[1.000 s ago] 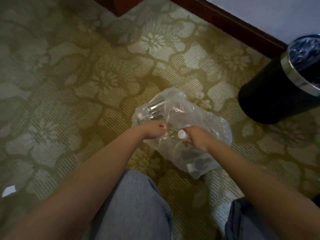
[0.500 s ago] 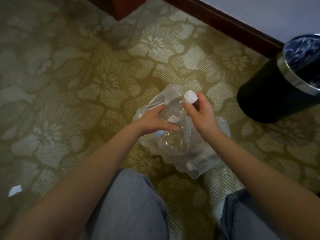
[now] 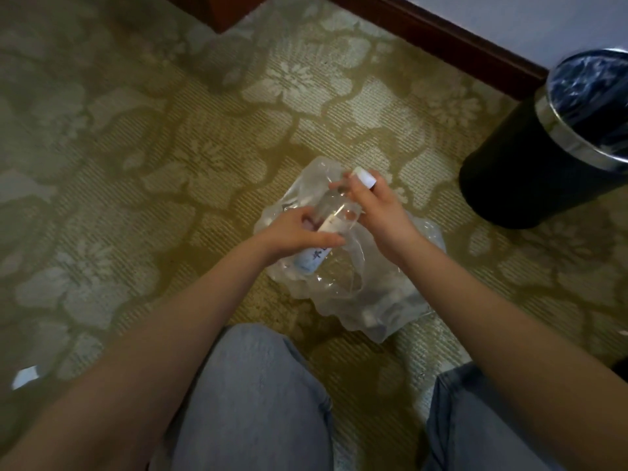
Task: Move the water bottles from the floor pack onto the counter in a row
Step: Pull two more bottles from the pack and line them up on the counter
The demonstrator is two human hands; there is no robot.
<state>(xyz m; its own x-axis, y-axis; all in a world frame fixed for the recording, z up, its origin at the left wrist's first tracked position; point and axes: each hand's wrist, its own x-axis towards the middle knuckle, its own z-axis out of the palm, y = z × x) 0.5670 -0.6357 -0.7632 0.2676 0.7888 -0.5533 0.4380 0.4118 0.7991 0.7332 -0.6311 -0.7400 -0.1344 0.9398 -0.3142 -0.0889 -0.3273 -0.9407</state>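
Note:
A clear water bottle (image 3: 334, 212) with a white cap and a pale blue label is tilted above the floor pack, cap pointing up and right. My right hand (image 3: 380, 212) grips its neck just below the cap. My left hand (image 3: 299, 232) wraps the lower body over the label. The floor pack (image 3: 390, 294) is crumpled clear plastic wrap on the carpet under both hands; bottles still inside show only as blurred shapes. The counter is out of view.
A black waste bin (image 3: 530, 171) with a silver rim and plastic liner stands at the right. Dark wooden skirting (image 3: 441, 39) runs along the wall behind. A small white scrap (image 3: 25, 375) lies on the patterned carpet at lower left. My knees fill the bottom edge.
The bottle has come up out of the wrap: first both hands reached into the pack, then lifted it; now it is slightly higher, with my left hand lower on its label.

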